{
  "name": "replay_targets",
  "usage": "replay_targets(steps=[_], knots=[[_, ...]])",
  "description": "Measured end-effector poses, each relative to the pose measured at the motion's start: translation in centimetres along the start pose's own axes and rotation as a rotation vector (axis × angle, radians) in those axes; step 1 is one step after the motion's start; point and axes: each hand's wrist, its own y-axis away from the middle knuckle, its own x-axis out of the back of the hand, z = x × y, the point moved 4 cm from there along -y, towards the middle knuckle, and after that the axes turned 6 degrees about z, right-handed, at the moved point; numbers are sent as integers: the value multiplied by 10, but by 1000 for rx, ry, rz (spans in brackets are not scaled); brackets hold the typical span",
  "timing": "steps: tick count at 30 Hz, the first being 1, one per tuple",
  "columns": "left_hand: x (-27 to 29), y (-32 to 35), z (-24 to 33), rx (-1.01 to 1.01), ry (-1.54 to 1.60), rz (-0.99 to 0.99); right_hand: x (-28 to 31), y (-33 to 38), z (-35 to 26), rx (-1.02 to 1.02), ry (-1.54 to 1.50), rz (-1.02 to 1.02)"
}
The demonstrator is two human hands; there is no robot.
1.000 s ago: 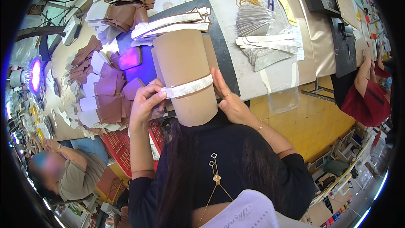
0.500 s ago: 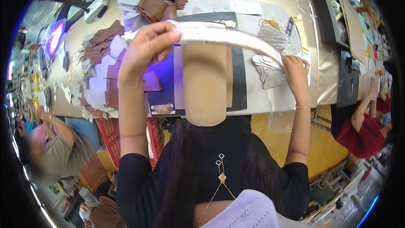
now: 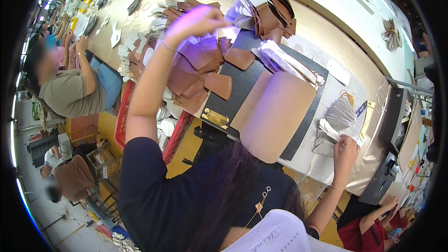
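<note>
R hand (image 3: pixel 346 151): fingertips pinched on near end of white strip (image 3: pixel 329 129), which lies over grey strip stack (image 3: pixel 323 144). Just beyond grip: fanned grey bundle (image 3: pixel 343 114), yellow strip (image 3: pixel 367 120) to its R. L of grip, apart: tan curved form (image 3: pixel 280 112) on blk mat (image 3: pixel 245 81), btwn hands; white strip pile (image 3: pixel 284 60) at its far end. Farther L + up: L hand (image 3: pixel 205 21), raised nr brn pieces (image 3: pixel 200 56), motion-blurred, can't tell if holding anything. Well L of R grip, nearer body: red basket (image 3: pixel 178 136).
</note>
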Motion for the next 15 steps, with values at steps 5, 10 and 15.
replay_targets(steps=[5, 10, 15], knots=[[94, -73, -93, 179, 112, 319, 9, -4, 2, -40, -18, 15], [113, -171, -153, -408, -1409, 56, 20, -6, -5, -92, -66, 78], [104, -198, -181, 438, -590, 301, 34, 7, -5, -202, -66, 167]])
